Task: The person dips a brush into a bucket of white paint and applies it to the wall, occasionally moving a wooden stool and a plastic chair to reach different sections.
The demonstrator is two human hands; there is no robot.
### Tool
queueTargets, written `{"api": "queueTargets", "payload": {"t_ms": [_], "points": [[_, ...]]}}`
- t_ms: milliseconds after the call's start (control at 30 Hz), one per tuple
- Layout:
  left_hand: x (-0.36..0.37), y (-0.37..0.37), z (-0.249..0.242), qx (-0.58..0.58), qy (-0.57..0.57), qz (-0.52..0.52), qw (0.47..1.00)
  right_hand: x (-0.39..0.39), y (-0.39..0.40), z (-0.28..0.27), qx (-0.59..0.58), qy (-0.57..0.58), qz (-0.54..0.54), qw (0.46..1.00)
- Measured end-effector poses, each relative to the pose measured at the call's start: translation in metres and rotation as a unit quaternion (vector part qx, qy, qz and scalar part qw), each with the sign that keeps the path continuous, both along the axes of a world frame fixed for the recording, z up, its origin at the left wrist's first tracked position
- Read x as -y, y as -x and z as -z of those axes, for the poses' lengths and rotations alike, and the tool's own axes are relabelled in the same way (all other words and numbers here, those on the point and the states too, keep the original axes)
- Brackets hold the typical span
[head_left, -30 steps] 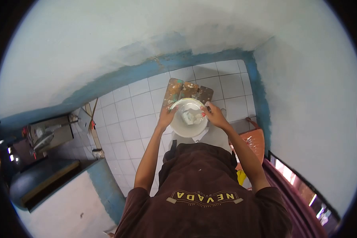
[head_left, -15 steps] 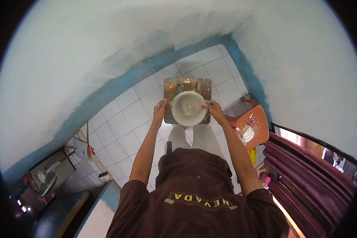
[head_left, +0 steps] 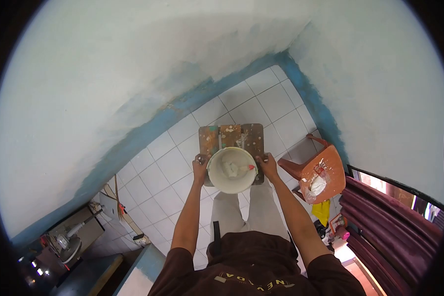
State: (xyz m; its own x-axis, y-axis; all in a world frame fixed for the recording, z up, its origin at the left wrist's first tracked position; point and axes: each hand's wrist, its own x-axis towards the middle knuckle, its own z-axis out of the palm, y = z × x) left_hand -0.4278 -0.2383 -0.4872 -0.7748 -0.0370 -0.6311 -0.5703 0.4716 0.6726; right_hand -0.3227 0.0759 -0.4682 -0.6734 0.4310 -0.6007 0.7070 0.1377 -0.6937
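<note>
A paint-spattered wooden stool [head_left: 231, 132] is in front of me, with a white bucket [head_left: 232, 185] standing on its seat. Inside the bucket there is whitish material and a brush [head_left: 242, 168] with a red handle end, leaning toward the right rim. My left hand [head_left: 200, 167] is closed around the left edge of the stool, beside the bucket. On the opposite side, my right hand [head_left: 268, 166] grips the stool's right edge. The undersides of both grips are hidden.
An orange plastic chair [head_left: 330, 170] with a bag of white material [head_left: 316, 185] stands at right. Beyond it hang maroon curtains [head_left: 380, 217]. A wall with a blue lower band [head_left: 182, 101] curves ahead. A fan [head_left: 70, 244] is at lower left.
The stool and bucket, with both hands on the stool, sit lower in view and look slightly larger. My view has shifted too, as the chair and wall also appear moved.
</note>
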Motion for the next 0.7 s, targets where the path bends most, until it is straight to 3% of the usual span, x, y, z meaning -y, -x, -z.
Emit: {"api": "queueTargets", "payload": {"t_ms": [33,100,233,367,700], "points": [[0.0,-0.001,0.01,-0.001,0.013,0.014,1.0,-0.002,0.004,-0.004,0.0,0.001,0.007,1.0],[-0.011,0.001,-0.002,-0.028,0.01,0.004,1.0,-0.008,0.003,-0.007,-0.014,-0.101,-0.106,0.989],[-0.037,-0.002,-0.041,-0.085,0.033,-0.005,0.996,-0.018,-0.013,-0.025,-0.027,-0.115,-0.085,0.989],[-0.11,0.008,-0.044,-0.099,0.01,-0.026,0.995,-0.076,-0.019,-0.031,-0.045,-0.102,-0.032,0.993],[-0.293,0.044,-0.037,-0.076,0.013,0.099,0.992,-0.228,-0.037,-0.043,-0.017,-0.152,0.065,0.986]]}}
